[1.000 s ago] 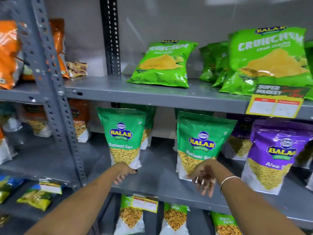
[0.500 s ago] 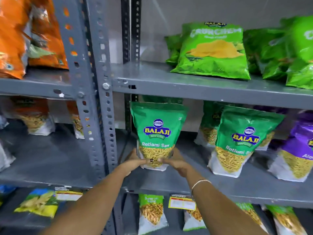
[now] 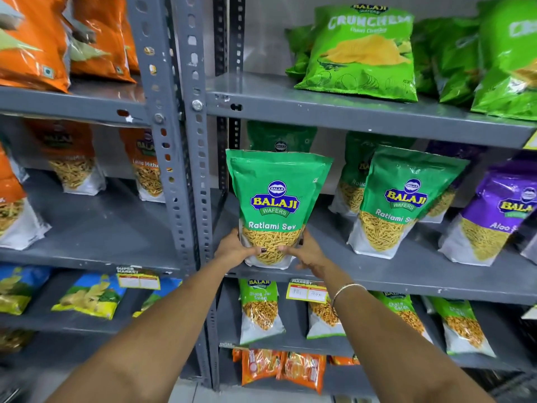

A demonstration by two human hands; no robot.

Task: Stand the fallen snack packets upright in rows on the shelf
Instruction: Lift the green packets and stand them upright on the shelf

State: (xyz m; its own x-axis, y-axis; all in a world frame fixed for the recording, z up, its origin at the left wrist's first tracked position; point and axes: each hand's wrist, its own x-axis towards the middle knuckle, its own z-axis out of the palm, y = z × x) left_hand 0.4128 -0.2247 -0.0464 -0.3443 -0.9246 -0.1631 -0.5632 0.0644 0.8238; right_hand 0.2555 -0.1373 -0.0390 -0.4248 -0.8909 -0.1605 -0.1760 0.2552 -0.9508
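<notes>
Both hands are gripping one green sev packet at its lower corners: the left hand is clasping the bottom left, thumb lying across the clear window, and the right hand is clasping the bottom right, a bangle sitting on that wrist. This packet is standing upright at the front left of the middle shelf, its base touching the shelf board just beside the grey upright. Another green packet is showing behind it. To the right, a second sev packet is standing apart from it, leaning slightly, with a purple packet further right. Green chip bags are leaning back on the shelf above.
</notes>
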